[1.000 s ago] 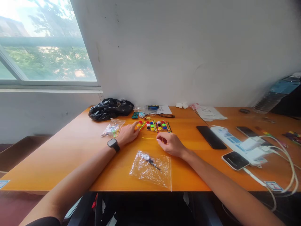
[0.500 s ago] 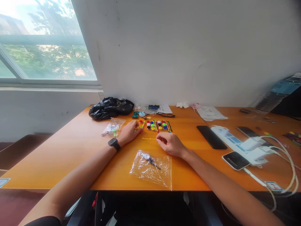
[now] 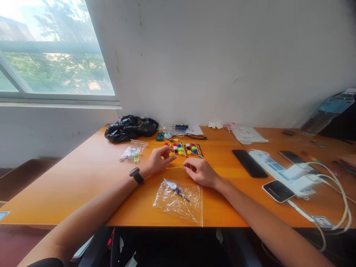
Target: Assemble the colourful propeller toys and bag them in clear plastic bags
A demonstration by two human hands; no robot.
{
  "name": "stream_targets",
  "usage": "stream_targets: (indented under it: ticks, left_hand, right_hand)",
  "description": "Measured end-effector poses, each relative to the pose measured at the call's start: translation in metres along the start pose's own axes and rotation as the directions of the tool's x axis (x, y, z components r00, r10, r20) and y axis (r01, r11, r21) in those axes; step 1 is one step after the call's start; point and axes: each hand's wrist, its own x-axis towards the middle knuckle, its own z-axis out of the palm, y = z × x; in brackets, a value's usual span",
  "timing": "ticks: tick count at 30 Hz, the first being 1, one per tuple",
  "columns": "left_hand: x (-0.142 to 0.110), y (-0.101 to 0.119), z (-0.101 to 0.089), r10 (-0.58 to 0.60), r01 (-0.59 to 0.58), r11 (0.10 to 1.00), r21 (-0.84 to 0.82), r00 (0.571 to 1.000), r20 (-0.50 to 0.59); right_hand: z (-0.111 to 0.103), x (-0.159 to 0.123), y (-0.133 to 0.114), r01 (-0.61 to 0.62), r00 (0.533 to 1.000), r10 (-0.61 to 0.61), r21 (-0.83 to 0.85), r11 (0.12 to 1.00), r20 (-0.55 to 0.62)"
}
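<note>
My right hand pinches one end of a thin yellow strip between thumb and fingertips, low over the desk. The strip sticks out to the left, towards my left hand. That hand holds nothing I can see; its thumb and fingers are apart and curved, just above the strip's free end. Beyond my fingers lie rows of coloured round buttons with bundles of coloured strips beside them. My left fingers partly cover the buttons at the left. A clear zip bag with a small dark-and-white item lies in front of my hands.
Left of my hand is a small clear bag of coloured pieces. A black plastic bag lies behind it. To the right are a black phone, a white power strip with cables, and another phone.
My left hand has drawn back from the coloured pieces and moved right, closer to my right hand and the yellow strip. The right hand keeps its pinch, almost still.
</note>
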Motion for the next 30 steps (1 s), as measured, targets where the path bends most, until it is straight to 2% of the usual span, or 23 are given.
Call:
stream_targets:
  ticks: [6, 11, 15, 23, 30]
  left_hand:
    - [-0.008, 0.012, 0.009, -0.008, 0.017, 0.992, -0.129, 0.997, 0.071]
    - [-0.011, 0.019, 0.008, 0.089, -0.08, 0.994, -0.073, 0.988, 0.124]
    - [-0.01, 0.018, 0.01, 0.172, -0.168, 0.985, -0.041, 0.978, 0.117]
    - [-0.011, 0.014, 0.011, 0.277, -0.292, 0.952, 0.091, 0.949, 0.151]
    - [-0.011, 0.013, 0.015, 0.279, -0.302, 0.945, 0.124, 0.945, 0.172]
  right_hand:
    - [0.001, 0.0, 0.001, 0.001, 0.999, -0.001, 0.0, 1.0, -0.047]
    - [0.0, 0.002, 0.001, -0.033, 0.993, 0.032, -0.012, 0.999, -0.111]
    - [0.001, 0.002, 0.002, -0.043, 0.99, 0.041, -0.014, 0.999, -0.136]
    - [0.002, 0.001, 0.005, -0.008, 0.99, 0.011, 0.021, 1.0, -0.139]
    - [0.0, 0.003, 0.003, -0.005, 0.991, 0.007, 0.012, 1.0, -0.133]
